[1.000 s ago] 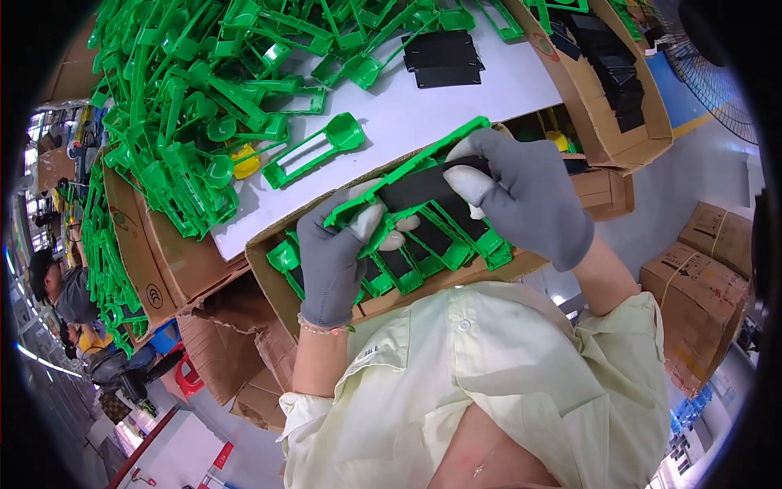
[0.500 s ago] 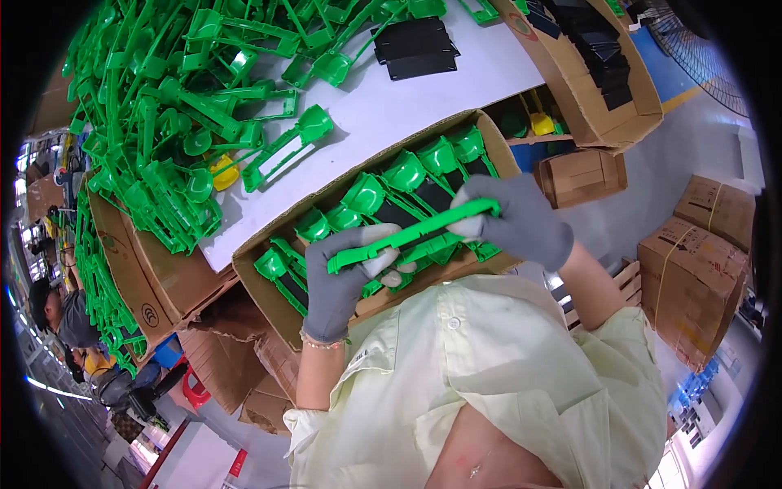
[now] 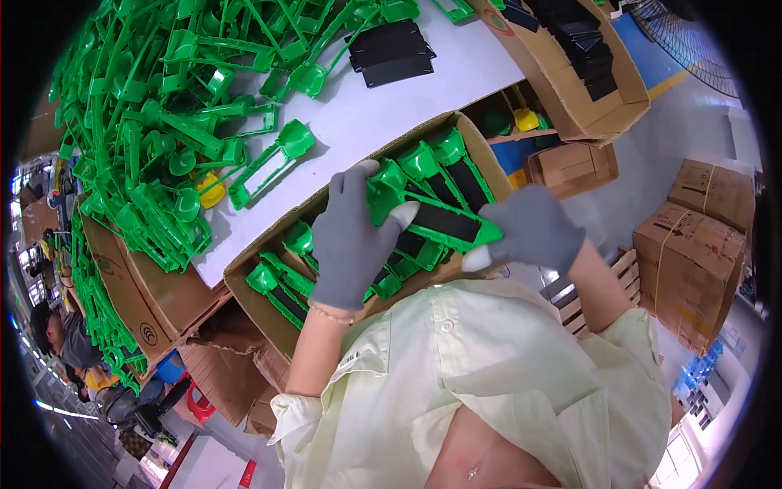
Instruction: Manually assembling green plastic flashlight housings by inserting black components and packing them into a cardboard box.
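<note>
The gloved left hand [image 3: 354, 236] holds the ten-o'clock end of a green frame [image 3: 487, 235] bearing a black panel [image 3: 444, 221], over similar frames [image 3: 422, 160] in a carton [image 3: 481, 151]. The right hand [image 3: 533, 228] curls at its four-o'clock end; grip unclear. Crowded neighbours could snag it; uneven pressure might loosen the panel.

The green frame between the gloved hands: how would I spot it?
Start at the white table, then the open cardboard box along its near edge. Over that box, the left hand and right hand hold a green frame with a black panel. Its neighbours in the box are unheld.
</note>
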Available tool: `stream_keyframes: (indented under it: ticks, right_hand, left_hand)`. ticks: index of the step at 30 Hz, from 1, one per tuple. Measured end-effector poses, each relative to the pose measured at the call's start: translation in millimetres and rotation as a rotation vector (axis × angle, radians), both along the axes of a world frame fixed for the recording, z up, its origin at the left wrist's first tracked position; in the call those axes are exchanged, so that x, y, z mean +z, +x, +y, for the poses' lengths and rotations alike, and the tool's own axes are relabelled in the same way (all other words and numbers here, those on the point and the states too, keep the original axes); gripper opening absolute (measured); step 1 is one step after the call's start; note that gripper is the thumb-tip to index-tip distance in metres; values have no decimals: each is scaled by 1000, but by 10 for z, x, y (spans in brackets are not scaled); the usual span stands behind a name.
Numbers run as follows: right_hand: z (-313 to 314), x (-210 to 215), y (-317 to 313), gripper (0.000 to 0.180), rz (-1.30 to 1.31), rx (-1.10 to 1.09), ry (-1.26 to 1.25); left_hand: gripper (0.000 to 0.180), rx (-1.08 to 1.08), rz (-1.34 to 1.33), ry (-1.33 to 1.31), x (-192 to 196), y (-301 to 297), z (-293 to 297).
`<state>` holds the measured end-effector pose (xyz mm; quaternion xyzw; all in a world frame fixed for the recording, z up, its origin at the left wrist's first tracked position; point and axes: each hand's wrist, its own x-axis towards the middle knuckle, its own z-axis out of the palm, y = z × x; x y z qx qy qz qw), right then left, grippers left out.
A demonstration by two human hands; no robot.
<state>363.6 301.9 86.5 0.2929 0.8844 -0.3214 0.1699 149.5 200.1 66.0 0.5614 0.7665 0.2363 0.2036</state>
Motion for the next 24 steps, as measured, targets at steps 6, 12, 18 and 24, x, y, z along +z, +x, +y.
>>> stream_keyframes:
  ticks: [6,12,18,24]
  right_hand:
    - [384,284,-438,39,-101,247,35]
    - [1029,-342,-994,20,527,-91,296]
    - [1148,-576,-1453,30,245,63,623]
    - [1115,-635,-1488,27,248,-10,650]
  left_hand:
    - [47,-87,145,-89,-5,-47,64]
    - [49,-45,568,166,32,-879,228]
    - [64,-258,595,-116,-148,-1162,528]
    - [62,-310,695,-196,103,-1081,486]
